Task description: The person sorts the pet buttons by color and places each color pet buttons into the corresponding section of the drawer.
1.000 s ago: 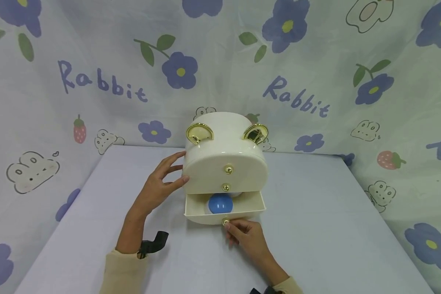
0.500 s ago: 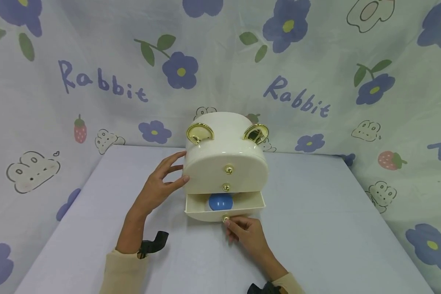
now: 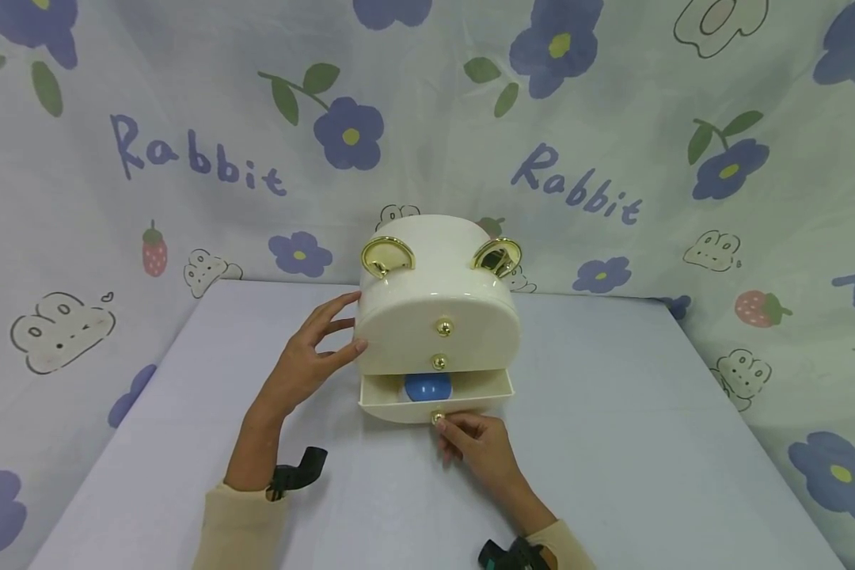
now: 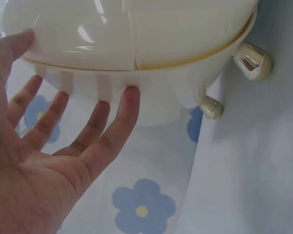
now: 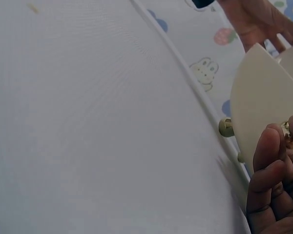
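A cream storage box point(image 3: 413, 332) with gold ear-shaped loops and gold knobs stands on the table, its bottom drawer point(image 3: 392, 413) pulled partly out. Inside the drawer lies a round blue object point(image 3: 427, 387), its lower part hidden by the drawer front. My right hand point(image 3: 484, 450) pinches the bottom drawer's gold knob point(image 3: 438, 417) between thumb and fingers; the right wrist view shows this knob point(image 5: 289, 137) too. With spread fingers, my left hand point(image 3: 305, 360) rests against the box's left side. In the left wrist view its fingertips point(image 4: 131, 95) touch the cream wall.
A white cloth covers the table point(image 3: 627, 443). Behind it hangs a curtain point(image 3: 207, 71) printed with flowers, rabbits and strawberries. Small gold feet point(image 4: 254, 61) stick out from the box's underside. Each wrist carries a black camera mount point(image 3: 299, 473).
My right hand has moved slightly away from me with the knob, and the drawer has slid some way inward. Less of the blue object shows. My left hand stays in place.
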The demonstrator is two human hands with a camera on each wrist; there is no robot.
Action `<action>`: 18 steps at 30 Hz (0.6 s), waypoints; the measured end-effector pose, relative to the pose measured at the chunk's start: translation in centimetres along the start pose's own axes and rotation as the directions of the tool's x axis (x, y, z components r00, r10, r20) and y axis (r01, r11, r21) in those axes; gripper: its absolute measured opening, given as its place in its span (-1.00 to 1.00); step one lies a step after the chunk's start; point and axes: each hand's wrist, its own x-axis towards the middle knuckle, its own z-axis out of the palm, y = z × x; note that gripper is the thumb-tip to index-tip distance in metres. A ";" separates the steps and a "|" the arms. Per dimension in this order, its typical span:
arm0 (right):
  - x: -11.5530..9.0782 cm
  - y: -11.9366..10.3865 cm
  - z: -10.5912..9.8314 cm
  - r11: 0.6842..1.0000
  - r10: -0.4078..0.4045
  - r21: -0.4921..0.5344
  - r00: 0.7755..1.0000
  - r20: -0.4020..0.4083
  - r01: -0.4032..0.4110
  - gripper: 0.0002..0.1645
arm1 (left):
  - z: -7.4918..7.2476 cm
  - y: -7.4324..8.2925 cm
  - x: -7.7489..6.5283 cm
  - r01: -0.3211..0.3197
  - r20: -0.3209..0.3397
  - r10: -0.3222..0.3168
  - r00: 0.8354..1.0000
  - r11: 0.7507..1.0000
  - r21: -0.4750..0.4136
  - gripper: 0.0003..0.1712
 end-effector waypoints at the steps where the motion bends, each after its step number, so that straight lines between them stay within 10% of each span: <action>1: 0.0 0.0 0.0 1.000 -0.007 0.001 1.000 0.002 0.007 -0.71 | 0.0 0.0 0.0 0.002 -0.001 -0.002 1.000 1.000 -0.001 -0.21; 18: 0.9 0.3 0.0 1.000 -0.016 -0.011 1.000 -0.014 0.016 -0.74 | 0.0 0.0 0.0 0.011 -0.001 -0.011 1.000 1.000 0.007 -0.21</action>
